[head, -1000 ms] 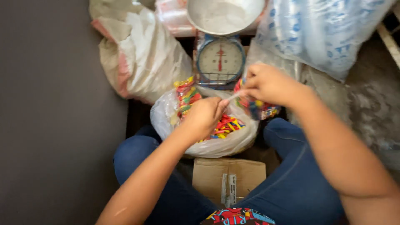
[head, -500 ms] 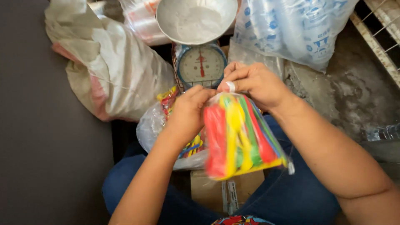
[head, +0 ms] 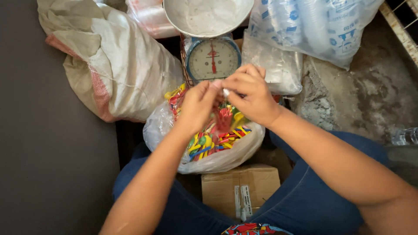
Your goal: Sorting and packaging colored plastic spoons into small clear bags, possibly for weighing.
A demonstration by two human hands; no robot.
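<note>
Both hands, left hand point(head: 198, 104) & right hand point(head: 249, 93), are pinching a small white piece point(head: 226, 92) w/ closed fingertips, over bag of colourful plastic bits point(head: 209, 150).

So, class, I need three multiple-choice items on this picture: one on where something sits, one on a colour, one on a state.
1. Where is the dial scale?
A. Beyond the hands, under the round pan
B. On the cardboard box
C. Inside the woven sack

2. What colour is the scale's pointer?
A. Green
B. Red
C. Black

3. What state is the clear bag of coloured plastic spoons in?
A. Knotted shut
B. Open at the top
C. Lying empty

Answers:
1. A, the scale stands past the left hand and right hand, with the pan on top of it.
2. B, a red needle points straight up on the pale dial.
3. B, its mouth gapes open and the spoons show inside, under both hands.
</note>
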